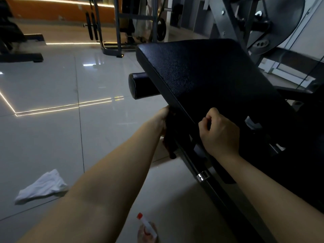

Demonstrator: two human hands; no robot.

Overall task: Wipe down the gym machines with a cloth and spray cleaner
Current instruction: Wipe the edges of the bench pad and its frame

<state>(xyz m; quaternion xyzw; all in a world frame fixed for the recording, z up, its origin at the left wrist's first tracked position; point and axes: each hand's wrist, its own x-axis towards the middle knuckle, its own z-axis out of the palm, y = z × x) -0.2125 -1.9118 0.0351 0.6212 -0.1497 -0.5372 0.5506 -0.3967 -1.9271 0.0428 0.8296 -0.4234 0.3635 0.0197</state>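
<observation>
Fingers [205,122] of the right hand [219,134] curl on the pad [210,76] edge, grip unclear; left hand [164,116] fingers, hidden beneath, risk pinching.

Count: grips 2, left grip [164,120] and right grip [219,132]. Black seat pad [210,76] 1, at both grips. Foam roller [140,85] 1, beyond left grip. White cloth [42,187] 1, spray bottle [147,230] 1, both behind the grips.

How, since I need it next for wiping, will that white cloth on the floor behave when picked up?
The white cloth lies crumpled in soft folds, so it will probably hang limp. It looks thin, likely light. On the glossy floor it should slide easily.
</observation>
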